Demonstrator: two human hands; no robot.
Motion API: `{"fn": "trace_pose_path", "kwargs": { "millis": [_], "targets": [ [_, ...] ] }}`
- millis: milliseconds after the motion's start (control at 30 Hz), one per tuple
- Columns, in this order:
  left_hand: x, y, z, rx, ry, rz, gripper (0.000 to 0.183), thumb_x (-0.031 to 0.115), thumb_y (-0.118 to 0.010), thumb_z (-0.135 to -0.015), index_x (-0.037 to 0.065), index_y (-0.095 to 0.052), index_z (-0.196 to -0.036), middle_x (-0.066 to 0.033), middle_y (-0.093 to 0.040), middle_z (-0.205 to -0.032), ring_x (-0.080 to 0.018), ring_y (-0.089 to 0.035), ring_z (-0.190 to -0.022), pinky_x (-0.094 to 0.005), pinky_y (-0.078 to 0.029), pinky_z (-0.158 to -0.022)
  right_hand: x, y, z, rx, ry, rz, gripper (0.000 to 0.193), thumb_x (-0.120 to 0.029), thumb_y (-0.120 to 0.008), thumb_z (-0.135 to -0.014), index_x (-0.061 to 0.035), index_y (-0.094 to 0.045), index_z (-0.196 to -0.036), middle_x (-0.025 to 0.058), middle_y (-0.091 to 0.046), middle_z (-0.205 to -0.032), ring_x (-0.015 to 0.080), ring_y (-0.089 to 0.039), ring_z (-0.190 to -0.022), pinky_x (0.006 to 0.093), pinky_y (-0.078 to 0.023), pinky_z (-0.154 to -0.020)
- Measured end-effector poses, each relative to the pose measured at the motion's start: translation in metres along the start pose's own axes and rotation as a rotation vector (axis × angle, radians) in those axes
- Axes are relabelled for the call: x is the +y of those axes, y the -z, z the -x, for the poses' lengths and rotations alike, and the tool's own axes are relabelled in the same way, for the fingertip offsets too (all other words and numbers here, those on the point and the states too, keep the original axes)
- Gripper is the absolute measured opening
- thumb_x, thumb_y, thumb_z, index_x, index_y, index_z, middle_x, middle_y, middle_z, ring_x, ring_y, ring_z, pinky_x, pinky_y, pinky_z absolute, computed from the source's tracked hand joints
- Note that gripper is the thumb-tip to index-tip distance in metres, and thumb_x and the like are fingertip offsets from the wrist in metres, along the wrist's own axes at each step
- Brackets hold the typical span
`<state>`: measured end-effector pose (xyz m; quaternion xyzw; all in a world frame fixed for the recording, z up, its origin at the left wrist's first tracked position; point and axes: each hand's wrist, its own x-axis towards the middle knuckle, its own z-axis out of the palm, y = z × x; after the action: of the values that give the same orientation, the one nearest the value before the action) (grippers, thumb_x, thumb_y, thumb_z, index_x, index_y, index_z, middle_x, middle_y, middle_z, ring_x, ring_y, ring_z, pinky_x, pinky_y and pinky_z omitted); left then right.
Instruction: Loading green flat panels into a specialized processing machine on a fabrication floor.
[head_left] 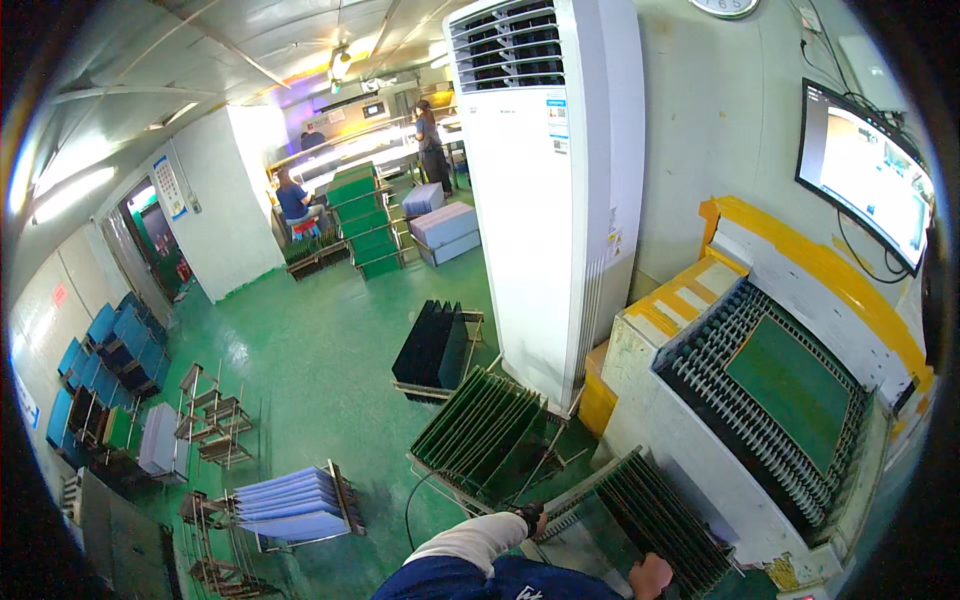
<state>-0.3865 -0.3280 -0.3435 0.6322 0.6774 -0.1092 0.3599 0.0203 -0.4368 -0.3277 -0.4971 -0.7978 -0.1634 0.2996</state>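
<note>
My left hand (537,521), below a white sleeve and a dark wristband, is at the left end of a slotted rack. Its fingers look curled, but what they grip is hidden. My right hand (650,577) is closed at the near edge of a thin grey-green panel (606,538), which stands upright between my hands. Just right of that panel, several dark green panels (660,515) stand on edge in the same rack. Beyond my left hand, a wire rack holds more green panels (480,425), tilted side by side.
To the right, a roller conveyor machine (690,375) carries a flat green panel (790,390). A tall white air conditioner (545,200) stands ahead. Racks with black panels (432,345) and pale blue panels (290,505) occupy the floor. A monitor (865,170) hangs right. People work far back.
</note>
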Motion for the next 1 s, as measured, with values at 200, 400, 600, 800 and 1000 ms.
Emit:
{"fn": "trace_pose_path", "kwargs": {
  "millis": [200, 400, 600, 800, 1000],
  "targets": [
    [-0.039, -0.084, -0.048, 0.706, 0.039, 0.130, 0.045, 0.033, -0.041, -0.094, 0.005, -0.056, -0.126, -0.0216, -0.058, -0.127, -0.0359, -0.057, -0.117, -0.0446, -0.047, -0.097, -0.015, 0.001, -0.038, -0.107, -0.167, -0.127, 0.042, -0.037, -0.037, -0.102, -0.0016, -0.053, -0.118, 0.0046, -0.041, -0.067, 0.0169, -0.037, -0.055, 0.0365, -0.038, -0.061],
    [0.005, -0.021, -0.027, 0.046, 0.011, 0.007, 0.040, 0.030, -0.041, -0.094, 0.005, -0.059, -0.120, -0.0202, -0.061, -0.121, -0.0344, -0.060, -0.111, -0.0441, -0.049, -0.093, -0.011, 0.022, -0.022, -0.175, -0.350, -0.081, 0.038, -0.037, -0.038, -0.101, -0.0031, -0.051, -0.112, 0.0044, -0.041, -0.065, 0.0168, -0.036, -0.054, 0.0365, -0.037, -0.059],
    [-0.015, -0.034, -0.038, 0.071, 0.041, -0.023, 0.034, 0.026, -0.041, -0.094, 0.006, -0.062, -0.111, -0.0179, -0.064, -0.109, -0.0313, -0.063, -0.100, -0.0428, -0.050, -0.085, -0.019, 0.020, -0.043, -0.204, -0.374, -0.129, 0.035, -0.037, -0.039, -0.100, -0.0045, -0.050, -0.105, 0.0042, -0.041, -0.064, 0.0168, -0.036, -0.054, 0.0365, -0.035, -0.058],
    [-0.010, -0.032, -0.038, -0.038, -0.029, -0.107, 0.031, 0.022, -0.042, -0.093, 0.006, -0.064, -0.107, -0.0166, -0.064, -0.102, -0.0281, -0.064, -0.094, -0.0421, -0.050, -0.082, -0.018, 0.021, -0.044, -0.183, -0.391, -0.154, 0.032, -0.037, -0.041, -0.099, -0.0060, -0.049, -0.098, 0.0040, -0.040, -0.062, 0.0167, -0.035, -0.053, 0.0364, -0.034, -0.057],
    [-0.012, -0.031, -0.038, -0.013, -0.060, -0.232, 0.031, 0.024, -0.040, -0.094, 0.007, -0.064, -0.107, -0.0149, -0.064, -0.102, -0.0248, -0.064, -0.093, -0.0409, -0.049, -0.082, -0.017, 0.017, -0.043, -0.077, -0.336, -0.220, 0.031, -0.037, -0.042, -0.098, -0.0074, -0.048, -0.091, 0.0037, -0.040, -0.060, 0.0167, -0.035, -0.052, 0.0364, -0.032, -0.055]
  ]
}}
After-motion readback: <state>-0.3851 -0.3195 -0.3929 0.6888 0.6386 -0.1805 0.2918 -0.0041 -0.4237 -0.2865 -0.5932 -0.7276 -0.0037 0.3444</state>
